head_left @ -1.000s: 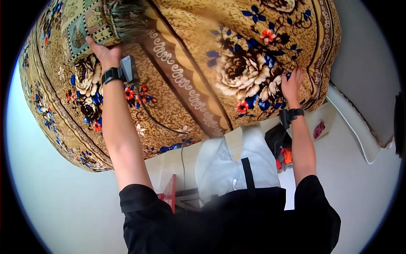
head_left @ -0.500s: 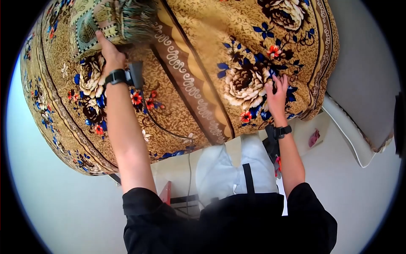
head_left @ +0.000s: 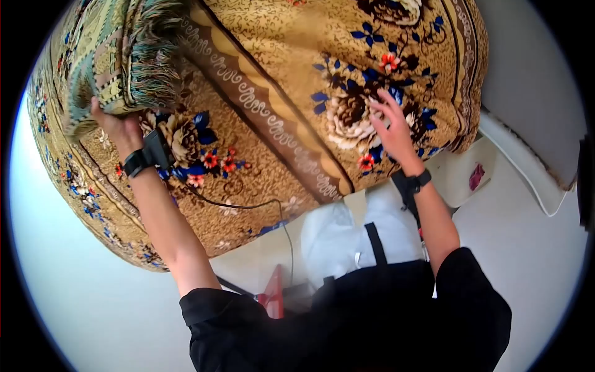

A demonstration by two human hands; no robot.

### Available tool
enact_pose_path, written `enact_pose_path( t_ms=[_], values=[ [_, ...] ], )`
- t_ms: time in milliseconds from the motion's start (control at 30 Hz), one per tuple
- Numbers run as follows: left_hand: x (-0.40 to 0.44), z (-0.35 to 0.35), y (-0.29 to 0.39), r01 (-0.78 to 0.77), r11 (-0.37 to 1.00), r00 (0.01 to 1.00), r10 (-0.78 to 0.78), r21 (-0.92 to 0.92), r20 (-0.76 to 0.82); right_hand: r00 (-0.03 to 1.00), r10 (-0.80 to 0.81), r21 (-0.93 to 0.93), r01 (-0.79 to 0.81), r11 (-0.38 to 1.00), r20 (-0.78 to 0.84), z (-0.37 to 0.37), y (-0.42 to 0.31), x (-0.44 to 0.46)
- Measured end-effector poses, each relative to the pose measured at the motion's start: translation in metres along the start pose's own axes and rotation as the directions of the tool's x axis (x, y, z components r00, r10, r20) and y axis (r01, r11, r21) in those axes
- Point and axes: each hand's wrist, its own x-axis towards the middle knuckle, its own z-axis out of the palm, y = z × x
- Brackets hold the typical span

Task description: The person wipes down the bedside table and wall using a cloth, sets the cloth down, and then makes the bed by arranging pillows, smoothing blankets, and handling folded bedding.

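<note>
A floral brown and gold blanket (head_left: 248,149) covers the bed-like surface before me. At the upper left lies a folded green patterned textile (head_left: 108,62) with a thick fringe. My left hand (head_left: 118,127) grips its near edge, the thumb on top and the other fingers hidden beneath. My right hand (head_left: 390,127) is over the large cream flower of the blanket, fingers apart and holding nothing. Whether its fingertips touch the cloth is hard to tell. Each wrist wears a black strap with a device, and a cable runs from the left one.
A grey padded panel (head_left: 527,80) with a white edge stands at the right. Below the blanket's near edge are a red object (head_left: 273,294) at my left and a small pink item (head_left: 476,176) at my right. The cable (head_left: 242,206) crosses the blanket.
The green textile and my left hand have shifted left and toward me, and more of the textile shows. My right hand has moved left from the blanket's right side, its fingers spreading.
</note>
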Motion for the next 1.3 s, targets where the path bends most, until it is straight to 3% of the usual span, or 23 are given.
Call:
enact_pose_path(
  t_ms=[100,133,167,233,267,300,333,367,467,500,600,633,700,767,833,900,967,1033,1067,1167,1200,1233,1300],
  values=[
    [-0.04,0.038,0.079,-0.141,0.962,0.987,0.154,0.233,-0.037,0.999,-0.004,0.094,0.001,0.996,0.032,-0.005,-0.029,0.01],
    [-0.07,0.057,0.09,-0.358,0.845,0.929,0.363,0.397,0.065,0.999,-0.029,0.125,0.026,0.992,0.022,-0.005,-0.036,0.013],
    [-0.103,0.075,0.094,-0.549,0.655,0.823,0.531,0.519,0.201,0.999,-0.008,0.359,-0.007,0.933,0.04,-0.005,-0.041,0.016],
    [-0.185,0.078,0.079,-0.6,0.353,0.763,0.523,0.718,0.38,0.996,0.033,0.588,-0.078,0.805,0.086,0.002,-0.037,0.02],
    [-0.231,0.083,0.067,-0.642,0.153,0.695,0.529,0.751,0.486,0.988,0.045,0.749,-0.141,0.648,0.148,0.002,-0.038,0.02],
    [-0.267,0.088,0.048,-0.714,-0.036,0.637,0.382,0.699,0.67,0.975,0.046,0.864,-0.214,0.456,0.217,0.002,-0.037,0.017],
    [-0.302,0.092,0.03,-0.8,-0.195,0.534,0.201,0.567,0.822,0.967,0.012,0.89,-0.24,0.389,0.256,0.001,-0.028,0.015],
    [-0.337,0.097,0.011,-0.876,-0.28,0.404,0.018,0.393,0.914,0.912,0.041,0.878,-0.404,0.257,0.407,-0.003,-0.01,0.011],
    [-0.423,0.101,-0.095,-0.912,0.08,0.376,-0.234,0.403,0.897,0.837,0.006,0.837,-0.547,-0.009,0.547,-0.038,-0.001,-0.013],
    [-0.443,0.095,-0.13,-0.873,0.179,0.384,-0.322,0.454,0.865,0.824,0.191,0.773,-0.567,0.286,0.534,-0.038,0.013,-0.024],
    [-0.495,0.061,-0.233,-0.682,0.266,0.541,-0.444,0.682,0.714,0.774,0.293,0.69,-0.633,0.35,0.561,-0.031,0.089,-0.049],
    [-0.501,0.078,-0.224,-0.629,0.192,0.615,-0.47,0.754,0.633,0.762,0.302,0.645,-0.646,0.407,0.573,-0.036,0.091,-0.05],
    [-0.496,0.095,-0.2,-0.476,0.342,0.65,-0.484,0.81,0.586,0.827,0.239,0.695,-0.559,0.453,0.509,-0.034,0.082,-0.049],
    [-0.477,0.104,-0.16,-0.384,0.477,0.624,-0.497,0.791,0.603,0.868,0.134,0.634,-0.448,0.631,0.479,-0.03,0.067,-0.037],
    [-0.453,0.1,-0.137,-0.309,0.466,0.858,-0.239,0.829,0.455,0.942,0.036,0.662,-0.262,0.702,0.334,-0.015,0.052,-0.026],
    [-0.408,0.097,-0.124,-0.381,0.356,0.925,0.135,0.853,0.356,0.976,-0.012,0.619,-0.129,0.775,0.218,-0.008,0.047,-0.027],
    [-0.389,0.089,-0.143,-0.126,0.401,0.991,0.089,0.907,0.098,0.99,-0.036,0.509,-0.04,0.86,0.139,-0.008,0.045,-0.026],
    [-0.379,0.085,-0.166,-0.062,0.544,0.988,-0.085,0.837,0.129,0.988,-0.063,0.5,-0.017,0.866,0.143,-0.012,0.04,-0.026],
    [-0.379,0.082,-0.172,-0.068,0.514,0.985,-0.099,0.855,0.138,0.988,-0.103,0.445,0.04,0.895,0.118,-0.01,0.044,-0.025],
    [-0.38,0.063,-0.181,0.054,0.662,0.992,-0.123,0.747,0.037,0.989,-0.117,0.28,0.089,0.956,0.087,-0.004,0.041,-0.022],
    [-0.38,0.059,-0.18,0.188,0.787,0.978,-0.203,0.587,-0.041,0.988,-0.141,0.244,0.12,0.962,0.068,-0.005,0.033,-0.024],
    [-0.379,0.057,-0.169,0.331,0.792,0.939,-0.333,0.513,-0.091,0.985,-0.168,0.207,0.154,0.966,0.049,-0.005,0.029,-0.026],
    [-0.365,0.047,-0.163,0.356,0.812,0.933,-0.34,0.462,-0.121,0.982,-0.19,0.234,0.181,0.955,0.013,-0.002,0.03,-0.021]
  ],
)
